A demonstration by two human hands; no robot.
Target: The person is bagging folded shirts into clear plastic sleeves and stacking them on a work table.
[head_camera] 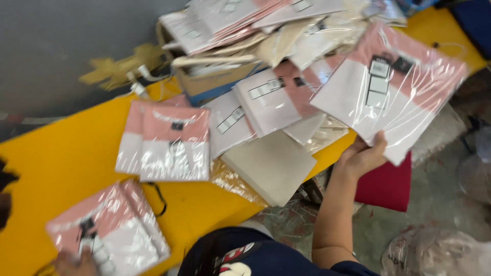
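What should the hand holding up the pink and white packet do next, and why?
Probably lower it onto a pile. The right hand holds the bagged pink and white garment up past the edge of the yellow table, while matching packets lie stacked in the middle stack and under the left hand.

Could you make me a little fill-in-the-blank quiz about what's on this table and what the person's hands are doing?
1. The right hand holds up a packet wrapped in clear ____.
2. The table top is coloured ____.
3. The left hand rests on a pink and ____ packet.
4. Beyond the table edge, below the raised packet, lies a ____ cloth.

Missing words: plastic; yellow; white; red
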